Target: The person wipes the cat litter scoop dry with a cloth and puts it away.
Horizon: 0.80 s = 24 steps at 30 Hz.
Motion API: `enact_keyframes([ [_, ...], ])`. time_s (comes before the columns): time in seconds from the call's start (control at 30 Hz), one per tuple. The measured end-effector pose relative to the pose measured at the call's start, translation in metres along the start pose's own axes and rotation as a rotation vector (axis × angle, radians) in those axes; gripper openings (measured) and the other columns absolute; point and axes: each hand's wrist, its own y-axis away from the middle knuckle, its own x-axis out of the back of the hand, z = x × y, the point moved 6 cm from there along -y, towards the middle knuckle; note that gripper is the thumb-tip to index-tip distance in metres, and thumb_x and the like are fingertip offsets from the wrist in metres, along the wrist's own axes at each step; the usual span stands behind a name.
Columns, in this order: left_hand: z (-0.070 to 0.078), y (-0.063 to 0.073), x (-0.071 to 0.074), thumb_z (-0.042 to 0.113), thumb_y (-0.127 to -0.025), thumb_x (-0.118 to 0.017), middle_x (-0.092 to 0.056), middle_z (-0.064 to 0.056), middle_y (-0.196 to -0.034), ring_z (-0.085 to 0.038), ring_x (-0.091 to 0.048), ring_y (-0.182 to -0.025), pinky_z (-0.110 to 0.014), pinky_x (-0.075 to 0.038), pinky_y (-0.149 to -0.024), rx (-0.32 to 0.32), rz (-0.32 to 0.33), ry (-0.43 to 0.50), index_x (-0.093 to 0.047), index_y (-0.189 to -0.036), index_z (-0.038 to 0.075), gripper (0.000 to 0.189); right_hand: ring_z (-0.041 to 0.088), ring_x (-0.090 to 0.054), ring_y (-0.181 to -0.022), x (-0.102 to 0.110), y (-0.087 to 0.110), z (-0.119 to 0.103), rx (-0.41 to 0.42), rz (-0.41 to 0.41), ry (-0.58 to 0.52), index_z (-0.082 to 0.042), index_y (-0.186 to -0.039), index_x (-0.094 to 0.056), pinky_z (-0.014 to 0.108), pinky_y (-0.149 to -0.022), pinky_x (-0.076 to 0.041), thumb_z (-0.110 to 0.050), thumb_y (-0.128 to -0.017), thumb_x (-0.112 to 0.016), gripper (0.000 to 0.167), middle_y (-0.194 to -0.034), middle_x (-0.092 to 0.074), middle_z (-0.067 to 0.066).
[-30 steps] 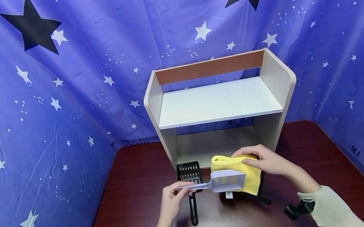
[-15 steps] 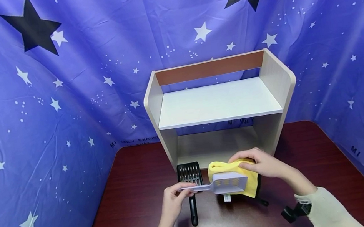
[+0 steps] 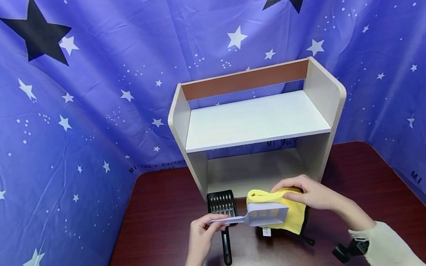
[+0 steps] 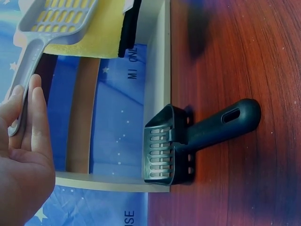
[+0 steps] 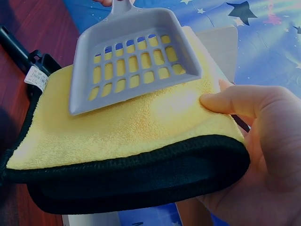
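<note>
Two hands work above the table's (image 3: pixel 152 250) near edge: my left hand (image 3: pixel 202 236) pinches the grey scoop's (image 3: pixel 267 213) handle, my right hand (image 3: pixel 313 192) clasps the folded yellow cloth (image 3: pixel 295 217) under its slotted pan. I judge steady wiping best. Beyond, near the shelf (image 3: pixel 256 120), lies a black scoop (image 3: pixel 221 204).

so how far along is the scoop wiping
In hand: the left hand holds the grey slotted scoop by its handle, and the right hand presses the folded yellow cloth under its pan. Left: the black scoop lies untouched on the table. Both shelves of the shelf unit hold nothing.
</note>
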Motion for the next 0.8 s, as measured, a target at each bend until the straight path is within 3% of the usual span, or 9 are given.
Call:
enact_keyframes([
  [0.17, -0.001, 0.000, 0.003, -0.007, -0.090, -0.063, -0.070, -0.036, -0.094, 0.000, -0.070, -0.076, -0.029, -0.063, -0.069, -0.005, 0.024, -0.011, -0.068, -0.098, -0.019, 0.015, -0.001, -0.060, -0.082, 0.003, 0.005, 0.002, -0.001, 0.014, 0.005, -0.008, -0.115, -0.069, 0.021, -0.064, -0.054, -0.001, -0.098, -0.057, 0.023, -0.102, -0.073, 0.010],
  [0.43, -0.002, -0.002, 0.004, -0.009, -0.089, -0.062, -0.069, -0.036, -0.096, 0.000, -0.070, -0.076, -0.022, -0.061, -0.069, 0.003, 0.038, -0.007, -0.068, -0.098, -0.019, 0.014, -0.002, -0.061, -0.086, 0.007, 0.011, 0.002, 0.009, 0.039, 0.026, -0.009, -0.115, -0.070, 0.021, -0.067, -0.054, 0.000, -0.097, -0.058, 0.023, -0.103, -0.073, 0.007],
  [0.8, -0.001, -0.002, 0.007, -0.008, -0.090, -0.061, -0.068, -0.038, -0.097, -0.002, -0.071, -0.079, -0.024, -0.062, -0.072, -0.001, 0.038, 0.021, -0.067, -0.099, -0.020, 0.016, -0.003, -0.061, -0.090, 0.010, 0.020, 0.009, -0.003, 0.046, 0.005, -0.008, -0.115, -0.070, 0.020, -0.070, -0.054, 0.001, -0.097, -0.058, 0.023, -0.106, -0.073, 0.001],
])
